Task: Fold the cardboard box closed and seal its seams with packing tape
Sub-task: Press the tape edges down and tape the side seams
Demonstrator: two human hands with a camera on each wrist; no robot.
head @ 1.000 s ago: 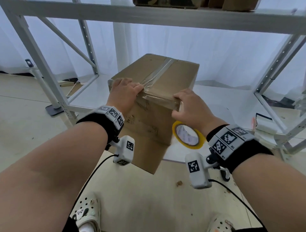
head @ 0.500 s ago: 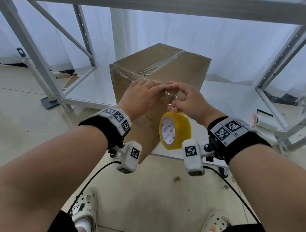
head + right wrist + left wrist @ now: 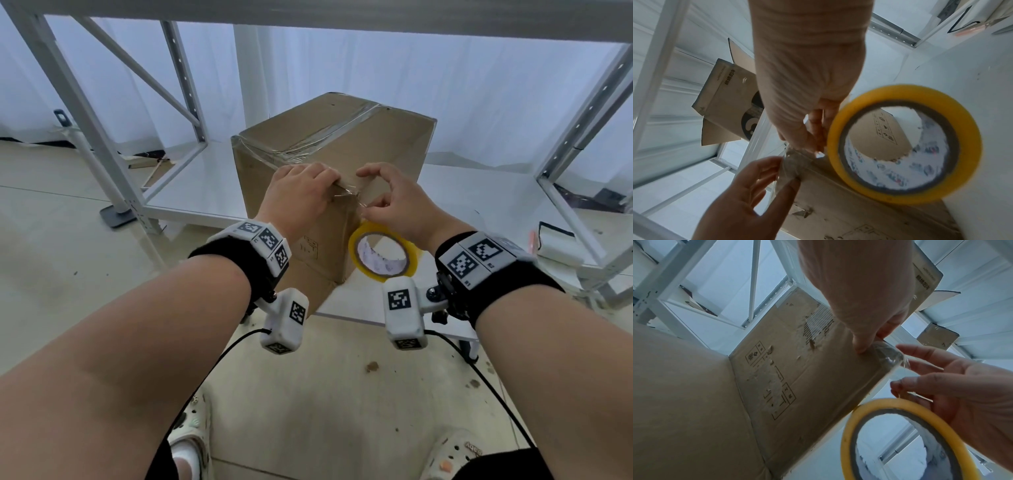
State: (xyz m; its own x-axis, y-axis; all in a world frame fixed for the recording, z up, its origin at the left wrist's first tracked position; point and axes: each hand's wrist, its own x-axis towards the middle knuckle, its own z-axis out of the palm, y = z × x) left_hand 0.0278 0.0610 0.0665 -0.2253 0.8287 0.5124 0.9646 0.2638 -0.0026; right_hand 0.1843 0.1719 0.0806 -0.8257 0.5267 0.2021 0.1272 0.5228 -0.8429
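Cardboard box [image 3: 329, 161]: flaps closed, top seam taped, standing on the low white shelf [image 3: 191, 192]. Left hand [image 3: 299, 197]: fingers pinching the clear tape [image 3: 885, 352] to the box's near corner, apparently anchoring it for the tear. Right hand [image 3: 399, 205]: thumb and forefinger pinching the loose strip just beside them, yellow tape roll [image 3: 383, 251] dangling below.

Cardboard box [image 3: 342, 144] on shelf [image 3: 479, 192], tape roll [image 3: 383, 251] hanging before its corner

Cardboard box [image 3: 329, 144] on white shelf [image 3: 479, 192]
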